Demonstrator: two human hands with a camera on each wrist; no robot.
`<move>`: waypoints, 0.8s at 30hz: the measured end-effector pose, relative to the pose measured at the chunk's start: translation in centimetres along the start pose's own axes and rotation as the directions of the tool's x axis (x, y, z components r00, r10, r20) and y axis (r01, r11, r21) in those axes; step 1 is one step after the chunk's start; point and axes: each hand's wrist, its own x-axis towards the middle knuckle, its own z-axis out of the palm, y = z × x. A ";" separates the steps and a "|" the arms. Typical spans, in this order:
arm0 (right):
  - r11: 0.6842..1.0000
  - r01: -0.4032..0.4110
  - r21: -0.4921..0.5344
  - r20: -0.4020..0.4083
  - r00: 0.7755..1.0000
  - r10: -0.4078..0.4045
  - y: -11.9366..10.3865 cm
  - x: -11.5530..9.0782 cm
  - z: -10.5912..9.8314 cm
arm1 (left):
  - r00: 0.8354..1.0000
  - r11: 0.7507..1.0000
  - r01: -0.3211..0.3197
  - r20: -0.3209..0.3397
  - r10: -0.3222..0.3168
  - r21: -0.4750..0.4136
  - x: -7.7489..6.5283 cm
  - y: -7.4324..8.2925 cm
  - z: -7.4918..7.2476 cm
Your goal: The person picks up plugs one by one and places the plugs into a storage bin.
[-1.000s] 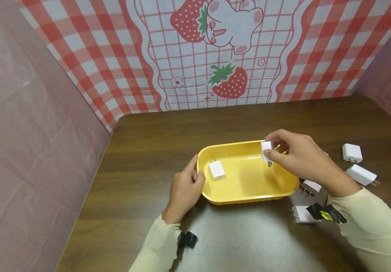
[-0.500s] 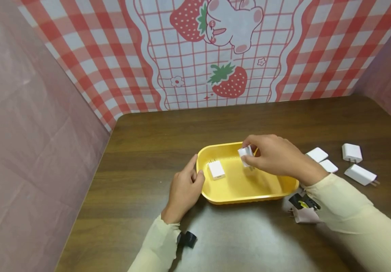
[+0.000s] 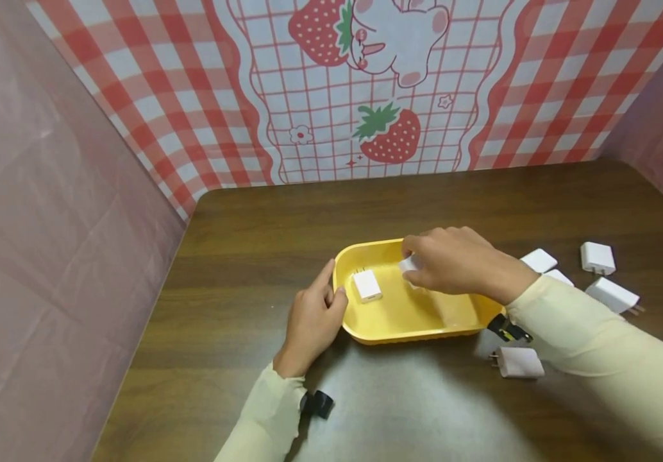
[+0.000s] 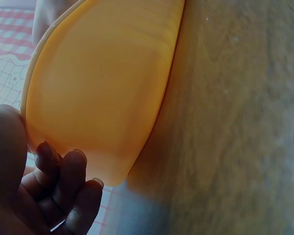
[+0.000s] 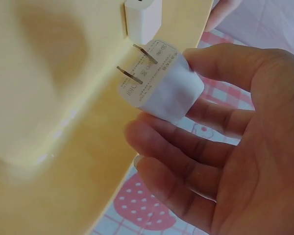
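Note:
My right hand pinches a white two-prong charger plug between thumb and fingers, inside the yellow tray. In the right wrist view its metal prongs and printed face turn down toward the tray floor; from the head most of it is hidden by the hand. A second white charger lies at the tray's left end, close beside the held one in the right wrist view. My left hand holds the tray's left end, thumb at the rim and the other fingers bent against the outer wall.
More white chargers lie right of the tray on the brown wooden table: one near the front, one at the back, another below it, and one by the right forearm. A strawberry-patterned cloth stands behind.
My right hand has moved left over the tray and down into it with the charger, whose prongs have tipped downward. The left hand and the tray have stayed in place.

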 end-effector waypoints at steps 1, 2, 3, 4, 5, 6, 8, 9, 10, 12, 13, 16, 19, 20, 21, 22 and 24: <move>1.000 0.004 -0.009 -0.003 1.000 -0.004 -0.1 0.1 -0.1 | 1.000 1.000 0.002 0.001 -0.002 -0.001 0.0 0.0 0.0; 1.000 0.011 -0.012 -0.003 1.000 -0.011 -0.2 0.1 -0.3 | 1.000 1.000 0.003 0.002 -0.003 -0.004 0.0 0.1 0.0; 1.000 0.017 -0.022 -0.004 1.000 -0.017 -0.3 0.3 -0.4 | 1.000 1.000 0.002 0.002 -0.002 -0.005 0.0 0.1 0.0; 0.999 0.025 -0.029 -0.005 1.000 -0.025 -0.5 0.4 -0.4 | 1.000 1.000 0.002 0.002 -0.002 -0.009 0.0 0.1 0.0; 0.999 0.034 -0.035 -0.002 0.999 -0.034 -0.6 0.7 -0.4 | 1.000 1.000 0.004 0.003 -0.004 -0.012 -0.1 0.1 0.0; 0.998 0.041 -0.041 0.005 0.999 -0.041 -0.8 0.9 -0.5 | 1.000 1.000 0.005 0.003 -0.005 -0.013 -0.1 0.1 0.0; 0.996 0.061 -0.058 0.020 0.998 -0.060 -1.2 1.4 -0.4 | 1.000 1.000 0.007 0.003 -0.007 -0.015 -0.1 0.2 0.0; 0.995 0.068 -0.072 0.027 0.997 -0.066 -1.4 1.7 -0.3 | 1.000 1.000 0.007 0.002 -0.007 -0.014 -0.1 0.2 0.0; 0.993 0.080 -0.083 0.032 0.996 -0.078 -1.5 2.1 -0.2 | 1.000 1.000 0.010 0.001 -0.010 -0.014 -0.1 0.2 0.0; 0.989 0.099 -0.107 0.045 0.994 -0.095 -1.8 2.7 0.0 | 1.000 1.000 0.013 0.002 -0.013 -0.013 -0.1 0.2 -0.1; 0.987 0.109 -0.119 0.047 0.993 -0.104 -1.9 2.9 0.1 | 1.000 1.000 0.013 0.003 -0.013 -0.013 -0.1 0.2 -0.1; 0.981 0.126 -0.150 0.062 0.991 -0.118 -2.0 3.5 0.5 | 1.000 1.000 0.011 0.008 -0.011 -0.017 -0.1 0.1 -0.1; 0.977 0.131 -0.166 0.092 0.989 -0.116 -2.0 3.8 0.9 | 1.000 1.000 0.003 0.008 -0.003 -0.017 -0.1 0.1 -0.1; 0.977 0.128 -0.170 0.106 0.988 -0.111 -2.0 3.9 1.0 | 1.000 1.000 -0.001 0.007 0.001 -0.017 0.0 0.1 -0.1; 0.977 0.126 -0.171 0.118 0.987 -0.107 -2.0 4.0 1.1 | 1.000 1.000 -0.005 0.005 0.005 -0.018 0.0 0.1 -0.1; 0.978 0.124 -0.171 0.131 0.986 -0.102 -1.9 4.1 1.2 | 1.000 1.000 -0.010 0.003 0.010 -0.020 0.0 0.1 -0.1; 0.978 0.118 -0.170 0.154 0.984 -0.092 -1.9 4.3 1.5 | 1.000 1.000 -0.016 -0.001 0.016 -0.023 0.0 0.0 -0.1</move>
